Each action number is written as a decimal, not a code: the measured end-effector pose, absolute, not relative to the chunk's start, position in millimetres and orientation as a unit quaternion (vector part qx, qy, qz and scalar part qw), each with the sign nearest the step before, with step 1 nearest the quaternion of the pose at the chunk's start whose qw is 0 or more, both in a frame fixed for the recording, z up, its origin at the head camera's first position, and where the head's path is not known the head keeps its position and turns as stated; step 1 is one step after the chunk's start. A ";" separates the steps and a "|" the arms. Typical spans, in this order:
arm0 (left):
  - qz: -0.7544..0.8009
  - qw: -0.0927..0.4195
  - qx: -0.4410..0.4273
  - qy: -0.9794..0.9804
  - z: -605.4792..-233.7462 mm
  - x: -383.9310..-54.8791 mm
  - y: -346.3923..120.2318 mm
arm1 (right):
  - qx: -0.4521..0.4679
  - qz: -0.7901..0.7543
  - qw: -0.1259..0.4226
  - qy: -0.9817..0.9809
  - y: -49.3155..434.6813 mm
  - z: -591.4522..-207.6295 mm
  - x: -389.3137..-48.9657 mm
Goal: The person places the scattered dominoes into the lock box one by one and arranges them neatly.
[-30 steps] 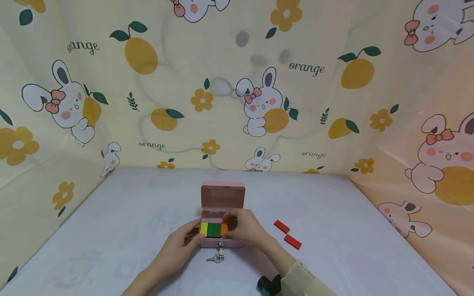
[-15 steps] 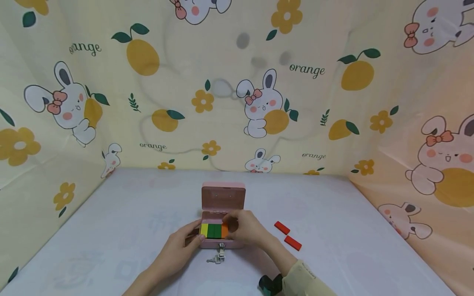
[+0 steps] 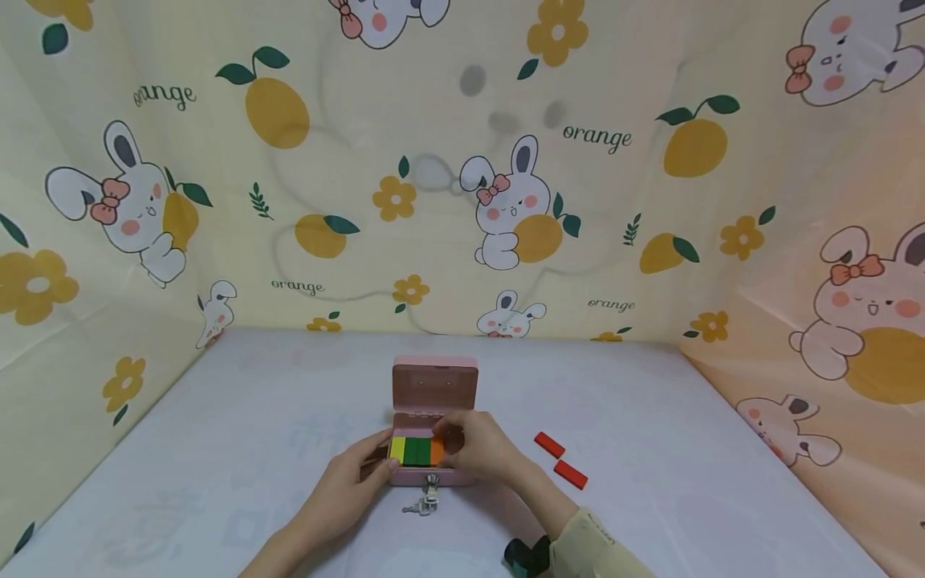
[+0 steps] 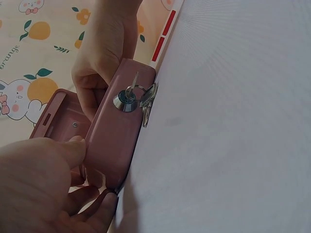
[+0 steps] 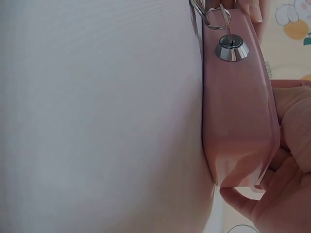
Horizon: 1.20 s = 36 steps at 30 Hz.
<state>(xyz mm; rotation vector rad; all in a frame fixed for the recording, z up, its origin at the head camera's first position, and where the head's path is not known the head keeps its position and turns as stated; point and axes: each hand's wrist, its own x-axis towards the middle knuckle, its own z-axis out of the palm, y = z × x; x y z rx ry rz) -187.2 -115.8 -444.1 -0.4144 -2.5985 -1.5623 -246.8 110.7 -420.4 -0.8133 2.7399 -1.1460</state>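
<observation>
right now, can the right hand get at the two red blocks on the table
Most likely yes: the red blocks lie just to the right of the right hand, with nothing visible in between. It would first have to leave the orange block in the pink box.

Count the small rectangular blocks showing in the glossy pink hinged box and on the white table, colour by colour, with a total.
Yellow rectangular block in the box: 1
Green rectangular blocks in the box: 2
Orange rectangular block in the box, partly hidden: 1
Red rectangular blocks on the table: 2
Total in view: 6; the right hand may hide more.
</observation>
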 end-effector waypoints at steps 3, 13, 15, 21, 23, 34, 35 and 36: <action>-0.510 0.041 -0.134 -0.849 -444.1 -187.3 -115.8 | -0.265 -0.371 0.030 0.890 110.9 -420.5 -246.7; -0.509 0.038 -0.131 -0.850 -443.9 -187.4 -115.4 | -0.262 -0.375 0.030 0.889 110.2 -420.6 -246.0; -0.509 0.038 -0.132 -0.850 -444.5 -187.7 -115.5 | -0.262 -0.376 0.030 0.888 110.3 -420.6 -245.9; -0.505 0.037 -0.136 -0.851 -445.3 -188.7 -116.0 | -0.264 -0.373 0.028 0.889 111.4 -421.0 -246.1; -0.505 0.037 -0.137 -0.852 -445.3 -188.8 -116.1 | -0.264 -0.372 0.028 0.890 111.7 -421.3 -246.3; -0.501 0.046 -0.143 -0.852 -444.4 -187.2 -116.1 | -0.261 -0.381 0.035 0.886 112.8 -421.5 -246.9; -0.501 0.046 -0.143 -0.852 -444.2 -187.4 -116.3 | -0.259 -0.382 0.037 0.886 113.2 -421.5 -246.8; -0.502 0.045 -0.143 -0.852 -444.3 -187.5 -116.5 | -0.256 -0.386 0.040 0.885 113.8 -421.5 -246.7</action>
